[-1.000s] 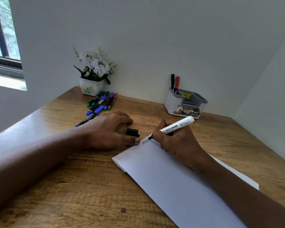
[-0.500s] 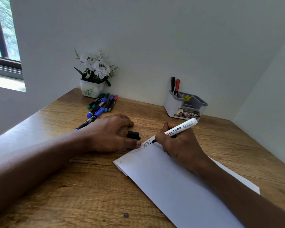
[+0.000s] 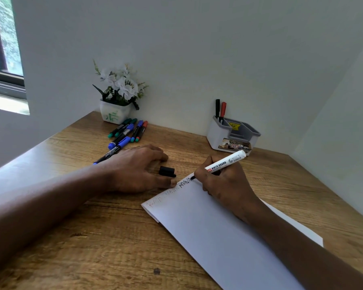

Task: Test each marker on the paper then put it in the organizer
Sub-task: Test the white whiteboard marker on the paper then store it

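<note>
- Head view: I see the right hand [image 3: 224, 183] pinching a white marker [image 3: 224, 163], its tip touching the paper [image 3: 218, 233] (black scribble just beside it).
- The left hand [image 3: 134, 170] lies flat with relaxed fingers, and a black cap [image 3: 167, 171] sits by its fingertips.
- The organizer [image 3: 233, 135] stands beyond the right hand, and loose markers [image 3: 128, 131] lie beyond the left.

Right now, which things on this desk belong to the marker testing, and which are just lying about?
In the job: white board marker in the right hand, black cap by the left hand, paper, loose markers, organizer with two markers.
Just there: flower pot, window.
</note>
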`<state>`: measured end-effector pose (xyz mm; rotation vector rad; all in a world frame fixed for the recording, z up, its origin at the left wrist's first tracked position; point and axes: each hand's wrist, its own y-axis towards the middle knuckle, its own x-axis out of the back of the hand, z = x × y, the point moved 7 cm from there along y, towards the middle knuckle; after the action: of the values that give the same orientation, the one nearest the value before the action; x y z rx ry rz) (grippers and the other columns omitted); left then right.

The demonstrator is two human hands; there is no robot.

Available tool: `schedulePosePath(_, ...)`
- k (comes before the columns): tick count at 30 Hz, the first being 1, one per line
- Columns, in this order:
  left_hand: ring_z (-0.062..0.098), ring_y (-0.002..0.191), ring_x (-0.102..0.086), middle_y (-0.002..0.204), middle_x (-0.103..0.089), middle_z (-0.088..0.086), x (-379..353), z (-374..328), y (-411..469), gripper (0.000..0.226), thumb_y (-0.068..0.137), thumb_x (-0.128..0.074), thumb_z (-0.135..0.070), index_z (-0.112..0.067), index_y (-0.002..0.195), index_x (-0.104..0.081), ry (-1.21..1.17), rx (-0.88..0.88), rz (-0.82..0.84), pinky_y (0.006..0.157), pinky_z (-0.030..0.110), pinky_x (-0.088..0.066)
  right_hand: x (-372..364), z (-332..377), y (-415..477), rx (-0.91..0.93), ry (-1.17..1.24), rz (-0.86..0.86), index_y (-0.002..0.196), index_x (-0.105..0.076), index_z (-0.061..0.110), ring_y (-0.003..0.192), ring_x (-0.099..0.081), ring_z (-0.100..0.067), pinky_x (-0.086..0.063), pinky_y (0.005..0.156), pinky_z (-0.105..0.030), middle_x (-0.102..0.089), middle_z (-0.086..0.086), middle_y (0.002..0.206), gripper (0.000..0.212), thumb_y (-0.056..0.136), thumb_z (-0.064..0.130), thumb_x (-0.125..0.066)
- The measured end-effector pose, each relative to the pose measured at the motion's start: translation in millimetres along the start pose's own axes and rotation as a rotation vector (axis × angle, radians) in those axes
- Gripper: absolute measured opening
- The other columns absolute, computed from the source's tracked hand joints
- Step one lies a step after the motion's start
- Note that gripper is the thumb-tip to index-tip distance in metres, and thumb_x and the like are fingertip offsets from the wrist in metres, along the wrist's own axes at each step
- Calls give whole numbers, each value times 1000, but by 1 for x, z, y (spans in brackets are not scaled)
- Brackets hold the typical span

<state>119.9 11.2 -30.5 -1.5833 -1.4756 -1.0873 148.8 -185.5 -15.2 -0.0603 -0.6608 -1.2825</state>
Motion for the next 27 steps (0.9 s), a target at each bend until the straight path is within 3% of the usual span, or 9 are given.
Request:
schedulePosePath(8,11,145,-33,160,-32,-16,0,0,0,81,80,-60,-77,-40,150,-41,4,-2,-5,116,38,-33,1,1,0,-8,-31,-23,67,-62,6,46,-55,-10,-47,49,-29,-63,-5,53,21,82,15,-74)
schedulePosePath(14,12,145,-33,161,-31,-15,0,0,0,81,81,-60,-76,-40,150,-40,-2,-7,4,116,39,-33,-1,2,-2,-13,-17,-2,65,-62,13,44,-54,-6,-44,48,-22,-61,2,50,22,83,14,-75)
schedulePosePath(21,10,145,-33,160,-32,-17,0,0,0,82,79,-59,-78,-40,150,-41,-7,-13,-3,116,38,-34,4,0,-3,-60,-26,-67,69,-66,8,46,-59,-10,-48,49,-24,-67,-3,54,19,82,15,-77)
schedulePosePath(24,11,144,-34,160,-33,-17,1,0,-1,82,78,-58,-79,-41,149,-41,-10,-16,-6,116,40,-34,5,-6,-4,-152,58,-80,76,-69,6,48,-59,-12,-48,47,-23,-70,-5,58,15,85,16,-75)
schedulePosePath(27,9,141,-38,155,-39,-17,4,-2,-3,76,80,-60,-75,-39,146,-47,-23,-33,-39,113,35,-36,9,-12,-1,-229,251,-102,69,-67,12,51,-56,-16,-43,45,-24,-68,-6,59,19,87,13,-71)
